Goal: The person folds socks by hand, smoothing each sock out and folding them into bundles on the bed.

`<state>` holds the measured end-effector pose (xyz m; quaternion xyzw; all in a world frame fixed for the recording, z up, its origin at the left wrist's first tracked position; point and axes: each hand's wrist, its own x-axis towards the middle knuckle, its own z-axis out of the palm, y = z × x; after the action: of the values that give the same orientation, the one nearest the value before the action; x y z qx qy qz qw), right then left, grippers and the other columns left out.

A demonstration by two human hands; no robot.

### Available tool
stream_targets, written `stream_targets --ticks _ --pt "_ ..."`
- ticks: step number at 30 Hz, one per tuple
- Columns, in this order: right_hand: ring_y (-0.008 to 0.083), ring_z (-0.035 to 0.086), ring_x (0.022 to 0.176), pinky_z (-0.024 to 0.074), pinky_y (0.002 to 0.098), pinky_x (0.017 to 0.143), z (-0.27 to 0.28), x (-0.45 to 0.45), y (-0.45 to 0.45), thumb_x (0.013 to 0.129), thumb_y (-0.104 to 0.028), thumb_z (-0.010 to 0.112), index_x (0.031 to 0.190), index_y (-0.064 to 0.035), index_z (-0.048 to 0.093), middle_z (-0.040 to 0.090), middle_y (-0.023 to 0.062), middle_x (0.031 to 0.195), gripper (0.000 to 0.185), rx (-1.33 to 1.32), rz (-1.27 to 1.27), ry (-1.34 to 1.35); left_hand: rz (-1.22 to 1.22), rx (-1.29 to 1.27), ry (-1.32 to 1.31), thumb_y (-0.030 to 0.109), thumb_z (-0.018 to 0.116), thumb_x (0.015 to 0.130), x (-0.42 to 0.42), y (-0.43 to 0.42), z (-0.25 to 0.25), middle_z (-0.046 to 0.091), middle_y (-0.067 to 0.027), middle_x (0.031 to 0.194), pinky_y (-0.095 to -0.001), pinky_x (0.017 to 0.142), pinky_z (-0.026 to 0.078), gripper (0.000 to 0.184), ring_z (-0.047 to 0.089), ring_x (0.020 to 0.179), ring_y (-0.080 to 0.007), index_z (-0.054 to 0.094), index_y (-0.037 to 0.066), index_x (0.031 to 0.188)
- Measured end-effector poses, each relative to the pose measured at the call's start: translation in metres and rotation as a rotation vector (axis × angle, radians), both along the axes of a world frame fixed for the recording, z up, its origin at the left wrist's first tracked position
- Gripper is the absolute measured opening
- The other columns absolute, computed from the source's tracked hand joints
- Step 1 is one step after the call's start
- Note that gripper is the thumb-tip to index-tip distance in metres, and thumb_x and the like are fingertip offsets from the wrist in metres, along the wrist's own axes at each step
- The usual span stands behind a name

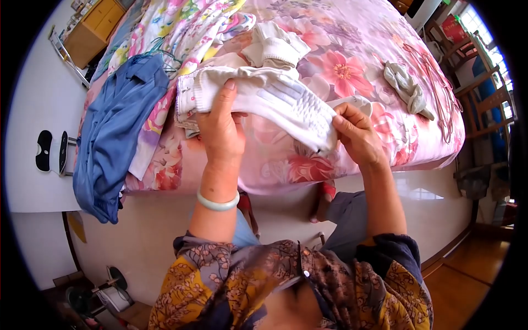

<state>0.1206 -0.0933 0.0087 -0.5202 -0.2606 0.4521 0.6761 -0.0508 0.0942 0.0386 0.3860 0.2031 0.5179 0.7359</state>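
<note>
L hand (223, 124) pinches white sock (283, 99) nr cuff, R hand (360, 135) grips toe end; blue garment (118, 121) left of L hand, grey sock (404, 88) beyond R.

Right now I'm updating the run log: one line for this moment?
left hand: holding white sock, cuff end | right hand: holding other end | beneath: floral bedspread

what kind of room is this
Most likely a bedroom in a home: a wide bed with pink floral bedding, a blue garment draped over its edge, and a wooden cabinet at the far left.
</note>
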Motion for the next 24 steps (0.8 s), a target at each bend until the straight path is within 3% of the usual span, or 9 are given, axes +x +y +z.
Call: stream_targets --ticks 3,10,14,15,18,19,20,22,24 --pt "0.0022 0.048 0.070 0.0392 0.0190 0.063 -0.003 -0.006 0.005 0.099 -0.018 0.055 0.097 -0.0079 0.058 0.054 -0.0057 0.080 0.011 0.069 -0.144 -0.020 0.016 -0.025 0.006 0.009 0.066 0.086 0.002 -0.006 -0.002 0.065 -0.0010 0.096 -0.0247 0.058 0.047 0.027 0.062 0.080 -0.0108 0.061 0.005 0.111" --pt "0.0018 0.048 0.072 0.0416 0.0190 0.065 0.001 -0.008 0.003 0.099 -0.012 0.055 0.099 -0.0063 0.059 0.055 -0.0058 0.080 0.007 0.059 -0.336 -0.138 -0.046 0.003 -0.011 0.011 0.064 0.088 0.003 -0.010 0.001 0.065 -0.0026 0.098 -0.0282 0.062 0.050 0.027 0.064 0.083 -0.0141 0.060 0.005 0.113" --pt "0.0025 0.052 0.076 0.0428 0.0186 0.068 -0.004 0.003 0.005 0.098 -0.011 0.056 0.101 -0.0047 0.061 0.059 -0.0042 0.085 0.009 0.181 -0.341 -0.172 -0.162 0.011 -0.015 0.004 0.061 0.086 -0.003 -0.002 -0.002 0.063 -0.0059 0.107 -0.0321 0.083 0.053 0.039 0.063 0.093 -0.0167 0.054 0.002 0.124" --pt "0.0027 0.052 0.075 0.0432 0.0187 0.067 -0.002 0.005 0.005 0.097 -0.011 0.057 0.100 -0.0045 0.062 0.060 -0.0042 0.084 0.009 0.207 -0.343 -0.182 -0.224 0.009 0.020 0.001 0.061 0.083 -0.008 0.001 0.002 0.061 -0.0068 0.111 -0.0326 0.090 0.050 0.047 0.062 0.098 -0.0176 0.050 0.000 0.128" --pt "0.0031 0.053 0.072 0.0436 0.0192 0.064 0.009 0.012 -0.001 0.096 -0.012 0.059 0.095 -0.0040 0.064 0.061 -0.0038 0.081 0.009 0.195 -0.313 -0.204 -0.441 0.065 0.125 0.001 0.063 0.082 -0.026 0.014 0.011 0.062 -0.0077 0.113 -0.0317 0.091 0.050 0.049 0.062 0.101 -0.0172 0.051 0.000 0.129" --pt "0.0032 0.054 0.071 0.0437 0.0193 0.063 0.012 0.014 -0.004 0.095 -0.013 0.060 0.093 -0.0039 0.064 0.061 -0.0037 0.079 0.010 0.177 -0.298 -0.206 -0.643 0.105 0.212 0.002 0.067 0.081 -0.038 0.024 0.010 0.062 -0.0091 0.116 -0.0315 0.094 0.049 0.051 0.061 0.104 -0.0165 0.051 0.000 0.129" --pt "0.0034 0.054 0.071 0.0436 0.0196 0.063 0.015 0.016 -0.007 0.095 -0.014 0.062 0.092 -0.0038 0.064 0.062 -0.0035 0.079 0.011 0.184 -0.252 -0.180 -0.734 0.239 0.321 0.025 0.079 0.076 -0.043 0.028 0.006 0.062 -0.0090 0.118 -0.0315 0.092 0.050 0.064 0.060 0.105 -0.0177 0.053 -0.002 0.128" --pt "0.0038 0.055 0.069 0.0435 0.0202 0.062 0.019 0.016 -0.011 0.093 -0.016 0.064 0.089 -0.0036 0.065 0.062 -0.0032 0.077 0.013 0.199 -0.165 -0.128 -0.835 0.586 0.521 0.032 0.084 0.072 -0.042 0.028 0.005 0.062 -0.0083 0.119 -0.0267 0.086 0.051 0.072 0.061 0.100 -0.0154 0.054 -0.003 0.128" --pt "0.0044 0.055 0.071 0.0433 0.0215 0.063 0.023 0.012 -0.012 0.092 -0.019 0.066 0.088 -0.0029 0.066 0.062 -0.0036 0.077 0.017 0.220 -0.042 -0.168 -1.072 0.309 0.723 0.026 0.083 0.075 -0.043 0.018 0.009 0.061 -0.0075 0.119 -0.0288 0.095 0.045 0.072 0.057 0.107 -0.0145 0.051 -0.001 0.133"
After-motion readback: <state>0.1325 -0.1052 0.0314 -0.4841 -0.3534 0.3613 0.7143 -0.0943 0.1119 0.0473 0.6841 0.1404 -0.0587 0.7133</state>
